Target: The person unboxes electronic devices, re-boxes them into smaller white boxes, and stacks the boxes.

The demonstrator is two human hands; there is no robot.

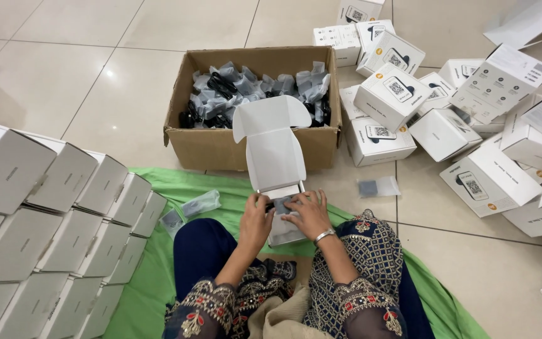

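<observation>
Both hands, left [255, 221] and right [309, 213], pressed fingers-down into the open white box [281, 210] on the lap, pinching a grey pouch inside. Its tall lid stood upright beyond them; a nudge could likely tip the box off the knees. Past it sat the brown carton [221, 147] of pouches.

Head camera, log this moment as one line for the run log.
left hand: on open white box | right hand: pressing small packet into it | lid: up | cardboard box of bagged parts: behind
</observation>
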